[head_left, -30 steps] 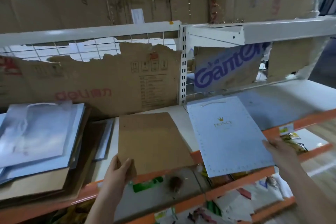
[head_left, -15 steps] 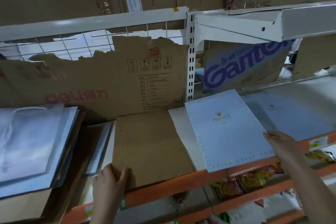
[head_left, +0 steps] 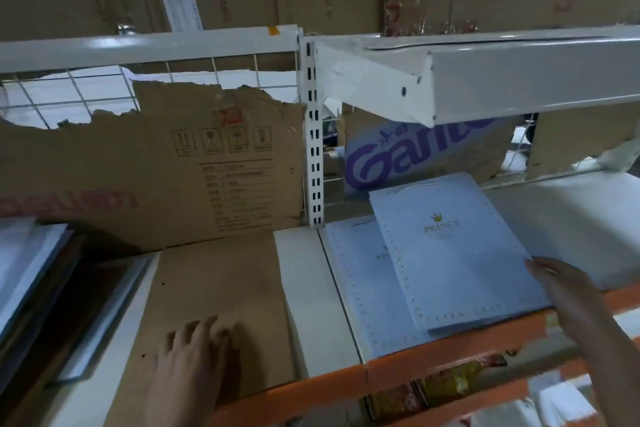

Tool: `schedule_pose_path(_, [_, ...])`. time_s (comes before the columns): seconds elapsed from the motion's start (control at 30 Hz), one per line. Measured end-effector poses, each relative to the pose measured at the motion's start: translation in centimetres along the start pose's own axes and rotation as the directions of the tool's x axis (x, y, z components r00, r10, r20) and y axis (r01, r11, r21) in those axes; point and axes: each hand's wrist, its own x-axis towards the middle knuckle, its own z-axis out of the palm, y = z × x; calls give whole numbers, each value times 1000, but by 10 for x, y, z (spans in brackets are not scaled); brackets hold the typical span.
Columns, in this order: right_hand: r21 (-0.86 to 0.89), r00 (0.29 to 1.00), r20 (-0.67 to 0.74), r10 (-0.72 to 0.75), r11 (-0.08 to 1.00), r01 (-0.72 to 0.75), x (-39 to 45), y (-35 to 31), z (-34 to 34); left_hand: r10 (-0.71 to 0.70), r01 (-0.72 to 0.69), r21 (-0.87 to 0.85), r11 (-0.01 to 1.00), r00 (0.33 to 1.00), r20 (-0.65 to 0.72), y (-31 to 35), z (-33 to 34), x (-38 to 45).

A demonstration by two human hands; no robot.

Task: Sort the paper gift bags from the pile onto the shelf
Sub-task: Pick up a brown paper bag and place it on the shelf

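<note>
- Brown bag (head_left: 214, 291): I'm pressing it flat on shelf (head_left: 304, 305) w/ left hand (head_left: 188, 357), fingers straight.
- Right hand (head_left: 568, 291) is gripping blue bag (head_left: 453, 253) edge, over 2nd blue bag (head_left: 356, 284).

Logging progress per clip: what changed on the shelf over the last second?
The left hand pushed the brown paper bag deeper onto the shelf and now lies flat on it. The right hand slid the top pale blue PRINCE bag back and rightward, exposing a second PRINCE bag beneath. The left pile stayed put.
</note>
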Motion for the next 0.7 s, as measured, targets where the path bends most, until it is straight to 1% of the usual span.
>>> schedule_pose_path(0.1, [17, 1000, -16, 3, 1000, -3, 36, 9, -25, 61, -61, 11, 998, 998, 29, 33, 10, -10])
schedule_pose_path(0.2, [-64, 1000, 19, -4, 998, 5, 64, 15, -47, 171, -170, -14, 985, 985, 0, 65, 19, -19])
schedule_pose_path(0.23, [-89, 1000, 11, 16, 996, -15, 74, 19, -54, 195, -195, -12, 981, 981, -19, 74, 24, -21])
schedule_pose_path(0.3, [-123, 1000, 7, 27, 992, -26, 94, 30, -66, 196, -197, -17, 980, 980, -20, 93, 33, -24])
schedule_pose_path(0.43, [-177, 999, 33, 2, 984, 4, 120, 40, -72, 167, -173, -80, 982, 983, -76, 131, 43, -32])
schedule_pose_path(0.53, [-293, 999, 15, -39, 955, 42, 125, 45, -68, 147, -157, -112, 981, 985, -92, 152, 50, -37])
schedule_pose_path(0.63, [-423, 994, 57, -95, 899, 111, 124, 41, -64, 142, -152, -112, 982, 985, -95, 161, 58, -39])
schedule_pose_path(0.7, [-468, 986, 115, -119, 869, 159, 122, 36, -61, 122, -129, -113, 985, 990, -65, 165, 60, -39])
